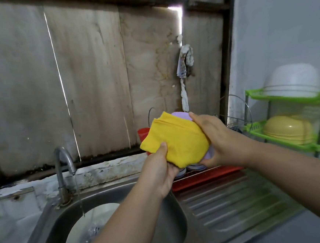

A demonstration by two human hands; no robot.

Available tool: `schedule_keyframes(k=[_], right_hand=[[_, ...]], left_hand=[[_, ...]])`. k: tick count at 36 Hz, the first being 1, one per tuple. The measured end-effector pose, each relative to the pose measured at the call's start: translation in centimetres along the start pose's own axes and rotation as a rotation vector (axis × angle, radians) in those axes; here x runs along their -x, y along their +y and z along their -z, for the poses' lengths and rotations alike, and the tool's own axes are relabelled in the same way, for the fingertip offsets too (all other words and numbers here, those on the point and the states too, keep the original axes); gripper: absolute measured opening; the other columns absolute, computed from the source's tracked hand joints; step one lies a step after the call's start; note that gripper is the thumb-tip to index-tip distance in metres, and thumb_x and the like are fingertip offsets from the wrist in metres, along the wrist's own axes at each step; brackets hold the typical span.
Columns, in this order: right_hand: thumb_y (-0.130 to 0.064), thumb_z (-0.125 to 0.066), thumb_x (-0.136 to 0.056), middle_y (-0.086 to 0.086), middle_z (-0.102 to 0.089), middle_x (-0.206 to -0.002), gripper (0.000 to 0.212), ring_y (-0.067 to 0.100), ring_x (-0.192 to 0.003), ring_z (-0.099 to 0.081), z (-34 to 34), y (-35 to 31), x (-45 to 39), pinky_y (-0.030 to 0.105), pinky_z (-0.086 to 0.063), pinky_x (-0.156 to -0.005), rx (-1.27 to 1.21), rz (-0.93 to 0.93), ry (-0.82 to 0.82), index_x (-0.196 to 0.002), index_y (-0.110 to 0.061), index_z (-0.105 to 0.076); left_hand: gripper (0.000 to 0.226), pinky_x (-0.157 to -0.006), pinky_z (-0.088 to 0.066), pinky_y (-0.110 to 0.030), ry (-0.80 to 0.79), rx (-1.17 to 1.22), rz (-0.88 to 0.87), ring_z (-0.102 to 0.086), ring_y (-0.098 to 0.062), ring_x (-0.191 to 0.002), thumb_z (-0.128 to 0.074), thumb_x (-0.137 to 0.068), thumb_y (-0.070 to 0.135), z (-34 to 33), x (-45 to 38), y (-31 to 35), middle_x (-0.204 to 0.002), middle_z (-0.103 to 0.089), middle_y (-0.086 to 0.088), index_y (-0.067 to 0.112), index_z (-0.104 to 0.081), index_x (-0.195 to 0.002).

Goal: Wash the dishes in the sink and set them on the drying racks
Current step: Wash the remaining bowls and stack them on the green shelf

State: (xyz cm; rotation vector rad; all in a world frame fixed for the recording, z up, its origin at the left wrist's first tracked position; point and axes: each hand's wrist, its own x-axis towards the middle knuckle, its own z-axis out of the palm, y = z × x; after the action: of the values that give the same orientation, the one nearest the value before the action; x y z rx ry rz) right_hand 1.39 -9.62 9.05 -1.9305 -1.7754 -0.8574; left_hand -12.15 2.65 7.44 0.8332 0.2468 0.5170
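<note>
A folded yellow cloth [176,139] is pinched at its near lower edge by the left hand [159,171], thumb on top and fingers curled beneath, so that grip is closed on the cloth. The cloth is wrapped over a lilac plastic dish [180,116], of which only a strip of rim above the cloth and a patch below it are seen; its exact kind cannot be told. The dish is gripped from the right by the right hand [218,138], thumb over the upper rim and fingers curled under the lower edge, partly over the cloth. Cloth and dish are held in the air above the back edge of the steel draining board [229,204], over a red drying tray [203,177] on which two white cups [189,169] with dark-banded rims are glimpsed just below the hands. A red cup [143,133] is partly hidden behind the cloth. In the sink [167,222], at the left end of the bench, a white plate [94,222] is lying under a thin stream from the running tap [63,173]. At the right end of the bench a green two-tier rack [287,99] is placed, with an upturned white bowl [292,80] on the upper shelf and upturned yellow bowls [288,130] on the lower. A rag [185,63] is hung on the wooden wall behind.
</note>
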Motion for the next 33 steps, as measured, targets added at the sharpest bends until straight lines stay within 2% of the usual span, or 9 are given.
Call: schedule_keyframes(k=[5,8,11,15,19,23,26,30,33], right_hand=[[-0.027,-0.076,-0.056,0.029,-0.05,-0.123,0.098,0.029,-0.117,-0.036,2.1,-0.3,-0.5,0.027,-0.023,-0.105,0.245,0.015,0.054,-0.136,0.012,-0.035],[-0.021,-0.087,-0.044,0.03,-0.052,-0.12,0.105,0.03,-0.114,-0.036,3.2,0.4,-0.7,0.031,-0.024,-0.103,0.386,-0.008,0.014,-0.133,0.012,-0.039],[-0.028,-0.092,-0.036,0.029,-0.055,-0.116,0.112,0.031,-0.111,-0.037,4.5,1.7,-0.6,0.034,-0.028,-0.099,0.513,-0.048,0.005,-0.129,0.01,-0.043],[-0.037,-0.09,-0.034,0.026,-0.057,-0.114,0.116,0.034,-0.108,-0.048,6.2,3.5,-0.3,0.042,-0.048,-0.091,0.617,-0.097,-0.014,-0.129,0.006,-0.039],[-0.032,-0.088,-0.034,0.027,-0.057,-0.113,0.113,0.042,-0.102,-0.06,7.4,6.0,0.2,0.051,-0.052,-0.084,0.667,-0.177,-0.054,-0.128,0.007,-0.039],[-0.015,-0.085,-0.034,0.03,-0.059,-0.109,0.098,0.046,-0.099,-0.061,8.7,9.2,0.9,0.055,-0.054,-0.075,0.739,-0.274,-0.045,-0.121,0.013,-0.052],[-0.011,-0.084,-0.032,0.03,-0.06,-0.106,0.094,0.046,-0.097,-0.062,9.9,12.1,1.3,0.056,-0.054,-0.072,0.806,-0.301,-0.037,-0.118,0.012,-0.054],[-0.021,-0.089,-0.029,0.027,-0.061,-0.107,0.105,0.043,-0.097,-0.062,12.2,17.0,1.7,0.051,-0.055,-0.072,0.886,-0.3,-0.007,-0.121,0.006,-0.044],[-0.024,-0.09,-0.03,0.026,-0.061,-0.105,0.102,0.044,-0.096,-0.062,14.0,19.8,1.9,0.05,-0.055,-0.07,0.919,-0.335,-0.038,-0.119,0.008,-0.05]], left_hand=[[0.036,-0.076,-0.049,-0.039,0.0,-0.1,0.013,-0.057,-0.027,-0.111,-0.037,-0.103,0.018,-1.6,-0.6,0.9,-0.134,-0.054,-0.014,0.006,-0.043,-0.136],[0.037,-0.077,-0.048,-0.039,0.008,-0.16,0.025,-0.057,-0.028,-0.113,-0.037,-0.103,0.017,-2.7,-1.4,0.9,-0.136,-0.053,-0.015,0.005,-0.043,-0.137],[0.037,-0.078,-0.047,-0.04,-0.018,-0.196,0.042,-0.055,-0.031,-0.118,-0.035,-0.103,0.018,-4.6,-1.8,0.9,-0.136,-0.052,-0.015,0.004,-0.041,-0.138],[0.036,-0.078,-0.046,-0.042,-0.056,-0.187,0.087,-0.059,-0.025,-0.088,-0.033,-0.104,0.019,-7.5,-2.7,0.4,-0.133,-0.054,-0.016,0.006,-0.044,-0.135],[0.028,-0.07,-0.049,-0.045,-0.075,-0.133,0.156,-0.057,-0.025,-0.074,-0.034,-0.104,0.017,-10.5,-4.6,-0.3,-0.128,-0.057,-0.016,0.004,-0.055,-0.118],[0.03,-0.072,-0.047,-0.042,-0.141,-0.152,0.138,-0.057,-0.033,-0.11,-0.034,-0.103,0.011,-13.8,-7.0,-1.8,-0.131,-0.055,-0.019,0.003,-0.052,-0.126],[0.023,-0.072,-0.053,-0.041,-0.172,-0.192,0.077,-0.061,-0.028,-0.088,-0.037,-0.101,0.008,-16.5,-9.3,-3.2,-0.115,-0.061,-0.015,0.007,-0.054,-0.116],[0.021,-0.086,-0.051,-0.04,-0.198,-0.253,0.043,-0.06,-0.023,-0.085,-0.038,-0.098,0.007,-21.0,-12.1,-4.5,-0.102,-0.063,-0.013,0.008,-0.054,-0.086],[0.027,-0.074,-0.052,-0.031,-0.196,-0.237,0.02,-0.057,-0.017,-0.071,-0.036,-0.098,0.005,-23.9,-13.4,-5.2,-0.079,-0.06,-0.007,0.013,-0.049,-0.075]])
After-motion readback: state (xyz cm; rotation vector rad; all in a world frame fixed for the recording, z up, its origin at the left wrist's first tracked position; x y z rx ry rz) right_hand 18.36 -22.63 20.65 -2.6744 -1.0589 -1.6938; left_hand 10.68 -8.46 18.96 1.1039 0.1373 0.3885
